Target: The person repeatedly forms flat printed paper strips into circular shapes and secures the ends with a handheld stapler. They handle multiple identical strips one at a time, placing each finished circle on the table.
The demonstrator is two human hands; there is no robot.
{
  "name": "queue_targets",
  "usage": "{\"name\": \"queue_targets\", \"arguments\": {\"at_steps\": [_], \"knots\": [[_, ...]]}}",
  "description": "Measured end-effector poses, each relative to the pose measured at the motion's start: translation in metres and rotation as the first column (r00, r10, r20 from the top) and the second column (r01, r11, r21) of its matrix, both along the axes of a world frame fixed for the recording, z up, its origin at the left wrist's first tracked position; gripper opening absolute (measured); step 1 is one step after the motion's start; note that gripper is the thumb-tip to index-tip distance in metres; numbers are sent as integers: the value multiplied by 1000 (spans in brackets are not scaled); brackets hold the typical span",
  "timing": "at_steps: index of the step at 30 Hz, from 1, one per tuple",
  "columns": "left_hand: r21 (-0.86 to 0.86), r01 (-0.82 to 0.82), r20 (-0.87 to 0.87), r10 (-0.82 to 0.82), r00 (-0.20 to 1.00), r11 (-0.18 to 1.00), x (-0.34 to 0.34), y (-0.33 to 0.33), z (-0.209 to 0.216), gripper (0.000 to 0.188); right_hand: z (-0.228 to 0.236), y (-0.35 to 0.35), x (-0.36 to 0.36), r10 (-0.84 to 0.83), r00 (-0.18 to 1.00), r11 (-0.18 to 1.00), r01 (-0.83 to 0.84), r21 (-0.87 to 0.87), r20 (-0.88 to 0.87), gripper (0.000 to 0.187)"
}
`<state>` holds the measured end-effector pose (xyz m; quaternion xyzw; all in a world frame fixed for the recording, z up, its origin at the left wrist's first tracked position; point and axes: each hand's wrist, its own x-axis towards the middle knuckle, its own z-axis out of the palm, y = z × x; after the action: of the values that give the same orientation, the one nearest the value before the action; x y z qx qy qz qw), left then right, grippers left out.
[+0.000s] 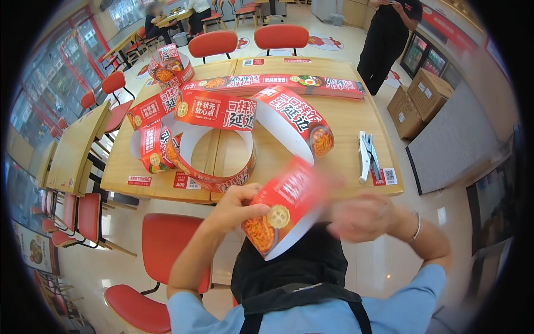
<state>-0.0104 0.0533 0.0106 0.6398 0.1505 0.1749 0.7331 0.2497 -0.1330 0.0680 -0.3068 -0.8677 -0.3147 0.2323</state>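
Above the table's near edge, my left hand (236, 209) grips a red printed paper strip (292, 192) with its thumb on top. The strip bends round, and its white back shows along the lower edge. My right hand (361, 218) is beside the strip's right end, smeared by motion, so its finger positions and any hold are unclear. Beyond my hands lie several matching strips joined into rings, one large ring (236, 181) among them, and a curved strip (300, 119). A white and grey hand tool with two long arms (367, 156) rests at the table's right side.
A stack of flat strips (334, 87) lies across the wooden table (345, 175). Red chairs (281, 37) stand behind it, and another chair (167, 239) is at my left. Cardboard boxes (428, 92) are on the right. A person in black (384, 42) stands behind the table.
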Motion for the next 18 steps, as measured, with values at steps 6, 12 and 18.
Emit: {"name": "queue_targets", "arguments": {"at_steps": [6,12,18], "knots": [[662,-330,179,286,941,673,11,-61,3,20,-55,-17,-53,-706,-119,512,-767,-387,-698,36],[-127,-304,339,330,881,944,23,-99,-25,33,-74,16,-71,-530,-480,768,-621,-157,-699,21],[-583,-81,120,184,976,808,29,-77,-24,45,-65,21,-70,-517,100,824,-212,-525,-850,27]]}}
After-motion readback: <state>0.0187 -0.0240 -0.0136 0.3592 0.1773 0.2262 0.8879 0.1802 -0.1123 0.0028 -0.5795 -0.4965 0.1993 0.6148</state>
